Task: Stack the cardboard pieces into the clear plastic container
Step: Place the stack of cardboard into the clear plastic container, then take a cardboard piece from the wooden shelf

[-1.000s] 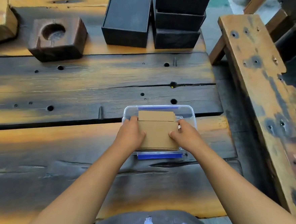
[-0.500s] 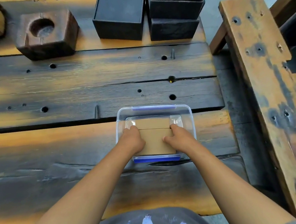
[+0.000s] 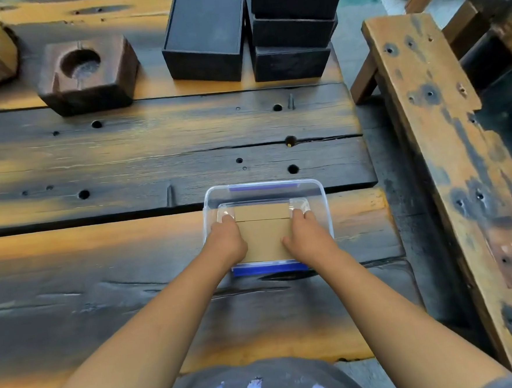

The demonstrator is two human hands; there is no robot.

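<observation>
A clear plastic container (image 3: pixel 318 195) with blue clips stands on the dark wooden table near its right edge. Brown cardboard pieces (image 3: pixel 263 232) lie flat inside it, one sticking out a little at the far side under the top one. My left hand (image 3: pixel 226 241) grips the stack's left edge and my right hand (image 3: pixel 304 236) grips its right edge, fingers reaching down inside the container. The bottom of the stack is hidden by my hands and the container wall.
Black boxes (image 3: pixel 204 36) and a stack of black boxes (image 3: pixel 292 33) stand at the table's far side. Two wooden blocks with round holes (image 3: pixel 86 75) sit far left. A wooden bench (image 3: pixel 444 138) runs along the right, past a gap.
The cardboard stack has gone down from above the rim into the container, with both hands following it in. The camera view shifted slightly.
</observation>
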